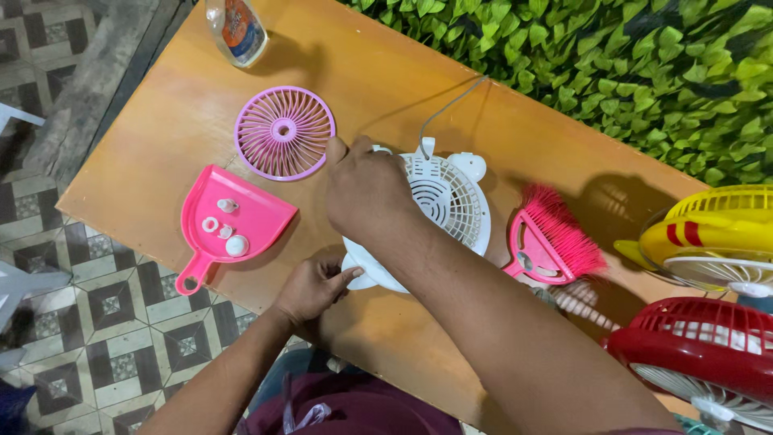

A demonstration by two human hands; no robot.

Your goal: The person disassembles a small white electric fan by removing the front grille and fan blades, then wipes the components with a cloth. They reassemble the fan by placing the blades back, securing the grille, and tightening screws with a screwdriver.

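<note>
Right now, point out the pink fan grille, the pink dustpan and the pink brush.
pink fan grille [283, 132], head view, on its central hub.
pink dustpan [262, 216], head view, on the bare pan floor.
pink brush [564, 229], head view, on its bristles.

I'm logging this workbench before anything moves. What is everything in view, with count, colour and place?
small fan body: 1, white, table centre, under the hands
cord: 1, grey, running from the fan toward the hedge
fan grille: 1, pink, lying flat left of the fan
dustpan: 1, pink, near the table's left edge
small parts: about 4, white and pink, in the dustpan
hand brush: 1, pink, right of the fan
bottle: 1, clear, top edge
yellow fan: 1, far right
red fan: 1, lower right
table: 1, orange-brown wood
left hand: at the fan's lower rim
right hand: on top of the fan
</note>
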